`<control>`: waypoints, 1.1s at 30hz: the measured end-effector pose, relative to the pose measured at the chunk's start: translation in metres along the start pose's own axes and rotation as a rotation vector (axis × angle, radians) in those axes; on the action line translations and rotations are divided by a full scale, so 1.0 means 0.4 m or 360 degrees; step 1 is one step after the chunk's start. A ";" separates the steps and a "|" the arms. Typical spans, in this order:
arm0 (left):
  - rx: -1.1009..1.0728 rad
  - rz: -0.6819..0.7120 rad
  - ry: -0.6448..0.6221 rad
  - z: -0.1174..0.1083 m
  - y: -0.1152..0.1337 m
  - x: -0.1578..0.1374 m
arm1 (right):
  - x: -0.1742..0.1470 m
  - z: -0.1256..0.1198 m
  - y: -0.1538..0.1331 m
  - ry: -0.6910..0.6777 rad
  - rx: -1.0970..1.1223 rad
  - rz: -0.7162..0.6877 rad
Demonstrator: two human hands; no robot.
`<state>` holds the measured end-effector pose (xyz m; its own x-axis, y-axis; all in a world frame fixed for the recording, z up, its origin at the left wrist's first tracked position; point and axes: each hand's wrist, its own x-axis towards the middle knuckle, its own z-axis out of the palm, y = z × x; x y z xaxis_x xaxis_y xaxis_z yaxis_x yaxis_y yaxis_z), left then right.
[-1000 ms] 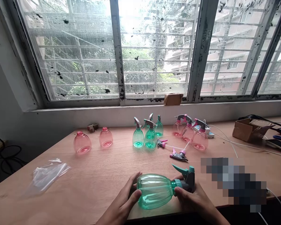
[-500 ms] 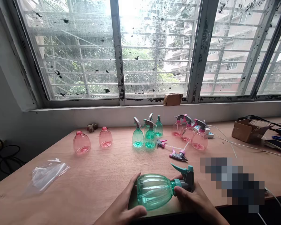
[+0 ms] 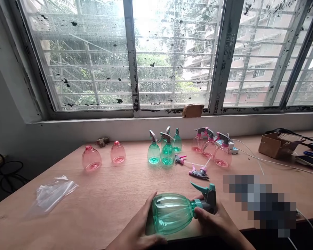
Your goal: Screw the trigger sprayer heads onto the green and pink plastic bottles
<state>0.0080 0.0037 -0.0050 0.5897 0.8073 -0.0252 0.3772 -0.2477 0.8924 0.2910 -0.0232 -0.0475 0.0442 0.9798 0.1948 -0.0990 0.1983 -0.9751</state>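
A clear green spray bottle (image 3: pixel 172 212) lies sideways between my hands at the table's near edge, its grey and teal trigger head (image 3: pixel 207 198) to the right. My left hand (image 3: pixel 143 222) cups the bottle's base end, with the thumb below it. Around the neck and collar closes my right hand (image 3: pixel 214 217), thumb in front; its other fingers are mostly hidden. Farther back, two loose pink-grey spray heads (image 3: pixel 199 172) lie on the table. Several green spray bottles (image 3: pixel 153 152) stand upright behind them, with pink spray bottles (image 3: pixel 222 155) to their right.
Two headless pink bottles (image 3: pixel 91 159) stand at the back left. A clear plastic bag (image 3: pixel 54 194) lies on the left of the wooden table (image 3: pixel 99 198). On the right are an open cardboard box (image 3: pixel 276 146), cables and a blurred-out object (image 3: pixel 261 205).
My left thumb has shifted slightly down and right along the bottle's underside. The bottle and my right hand stay nearly where they were.
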 end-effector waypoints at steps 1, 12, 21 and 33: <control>-0.0018 0.0013 -0.0014 -0.002 -0.001 -0.001 | -0.001 0.002 -0.003 0.0004 -0.0008 -0.0001; -0.0116 -0.0062 -0.0002 -0.008 0.015 -0.003 | -0.005 0.008 -0.005 0.0036 0.0096 0.0073; -0.0131 0.0079 -0.0061 -0.013 -0.008 -0.010 | -0.008 0.007 -0.016 -0.0006 0.0012 0.0025; 0.0062 -0.0007 0.0053 0.003 0.011 -0.002 | -0.004 0.003 -0.014 0.0039 0.0017 0.0026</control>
<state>0.0102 0.0014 -0.0016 0.5642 0.8255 -0.0133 0.4075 -0.2644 0.8741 0.2901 -0.0260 -0.0423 0.0668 0.9821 0.1764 -0.1106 0.1829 -0.9769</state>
